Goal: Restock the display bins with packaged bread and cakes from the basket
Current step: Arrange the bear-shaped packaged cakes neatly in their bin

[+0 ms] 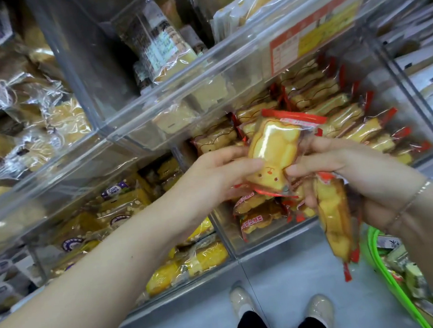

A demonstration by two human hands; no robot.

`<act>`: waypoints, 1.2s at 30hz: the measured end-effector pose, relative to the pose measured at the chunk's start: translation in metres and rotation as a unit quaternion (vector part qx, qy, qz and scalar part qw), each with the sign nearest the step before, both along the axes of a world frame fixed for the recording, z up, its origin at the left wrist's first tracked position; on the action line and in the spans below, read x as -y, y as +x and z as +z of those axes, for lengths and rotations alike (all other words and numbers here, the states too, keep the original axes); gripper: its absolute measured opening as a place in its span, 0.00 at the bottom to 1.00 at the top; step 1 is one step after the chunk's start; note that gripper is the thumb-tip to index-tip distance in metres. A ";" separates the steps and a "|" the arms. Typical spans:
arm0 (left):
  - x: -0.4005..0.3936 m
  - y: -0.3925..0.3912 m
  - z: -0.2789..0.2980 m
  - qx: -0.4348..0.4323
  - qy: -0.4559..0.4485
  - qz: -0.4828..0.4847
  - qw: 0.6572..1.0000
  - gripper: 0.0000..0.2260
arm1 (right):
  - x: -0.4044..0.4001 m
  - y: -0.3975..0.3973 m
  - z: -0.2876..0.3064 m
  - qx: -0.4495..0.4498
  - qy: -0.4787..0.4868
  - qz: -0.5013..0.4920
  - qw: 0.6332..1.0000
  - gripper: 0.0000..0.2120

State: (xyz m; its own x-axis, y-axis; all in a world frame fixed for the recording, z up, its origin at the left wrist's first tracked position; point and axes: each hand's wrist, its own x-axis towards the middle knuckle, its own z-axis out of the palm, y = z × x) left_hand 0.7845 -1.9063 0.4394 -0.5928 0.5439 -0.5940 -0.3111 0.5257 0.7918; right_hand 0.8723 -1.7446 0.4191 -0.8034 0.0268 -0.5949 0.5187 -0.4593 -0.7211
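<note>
fingers (241, 165) of the left hand (211, 177) and the right hand (355, 172) both pinch one wrapped bear-shaped cake (274, 153), held upright in front of the clear display bin (409, 110) stacked with matching red-edged cakes – the right hand also grips a second cake packet (334, 216) hanging below its palm. lower right, the green basket (387, 274) holds more packets – a thin bracelet (409, 199) circles the right wrist.

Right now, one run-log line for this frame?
phase: restocking | left hand: pinches bear-shaped cake pack | right hand: pinches same pack, holds second cake pack | target: red-pack bin | green basket: at right
</note>
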 end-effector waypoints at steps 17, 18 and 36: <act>0.007 -0.013 -0.027 -0.608 -0.380 -0.321 0.619 0.10 | -0.017 -0.025 0.002 0.075 0.066 -0.124 0.987 0.22; 0.003 -0.016 -0.032 -0.599 -0.399 -0.325 0.613 0.09 | -0.018 -0.026 0.002 0.076 0.015 -0.156 0.985 0.20; -0.006 -0.031 -0.057 -0.576 -0.430 -0.295 0.629 0.23 | 0.007 0.003 -0.035 -0.023 -0.061 -0.287 0.956 0.10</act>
